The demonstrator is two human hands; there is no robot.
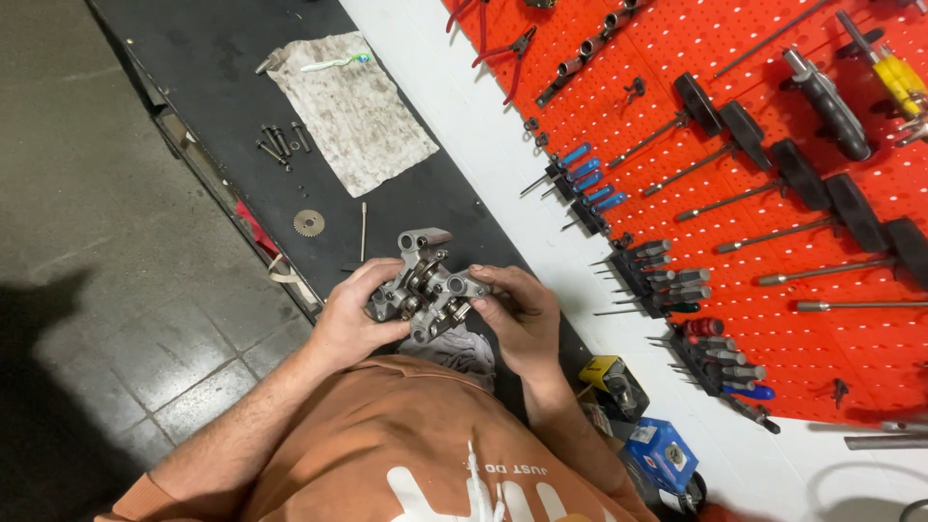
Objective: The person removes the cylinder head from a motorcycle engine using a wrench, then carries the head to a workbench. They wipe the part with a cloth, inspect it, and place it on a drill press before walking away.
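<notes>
While you hold the metal assembly [425,285] close above your lap, your left hand [353,324] wraps its left end, fingers [379,274] curled over the top, and your right hand [522,319] pinches the right end, fingers [488,282] closed on it. The part lies between both hands, its long axis running hand to hand, each equally near. Under it a grey rag [464,353] rests. Farther off on the black tabletop [213,58] lie a gear [308,223], bolts [280,143] and a stained cloth [353,111]. Beyond, a red pegboard [773,319] carries screwdrivers [580,179].
</notes>
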